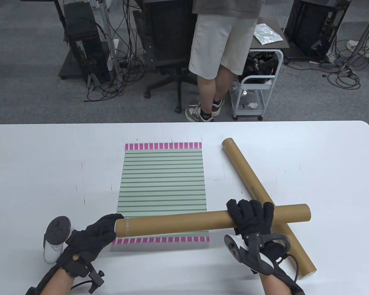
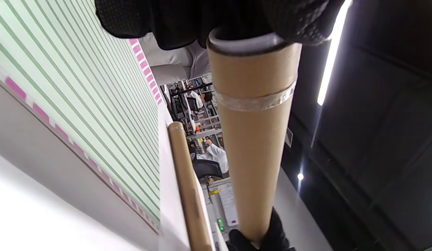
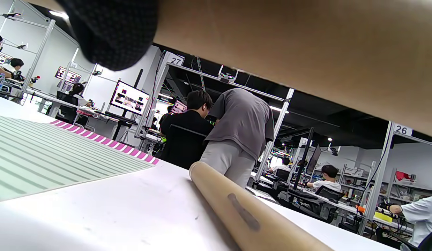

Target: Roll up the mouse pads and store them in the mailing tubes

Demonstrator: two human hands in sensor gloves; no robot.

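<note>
A green-striped mouse pad (image 1: pixel 163 181) with pink-checked ends lies flat in the middle of the white table (image 1: pixel 319 159). One brown mailing tube (image 1: pixel 178 222) hangs level above the pad's near edge. My right hand (image 1: pixel 249 215) grips it round the middle-right. My left hand (image 1: pixel 102 230) holds its left end, fingers curled over the white cap (image 2: pixel 244 46). A second mailing tube (image 1: pixel 249 179) lies diagonally on the table to the pad's right, passing under the held one. The left wrist view shows the pad (image 2: pixel 73 90) and both tubes; the lying tube (image 3: pixel 244 212) also fills the right wrist view's foreground.
A person (image 1: pixel 221 46) stands just beyond the table's far edge, beside an office chair (image 1: pixel 166 46) and a small wheeled cart (image 1: pixel 255 92). Cables and equipment stands lie on the carpet further back.
</note>
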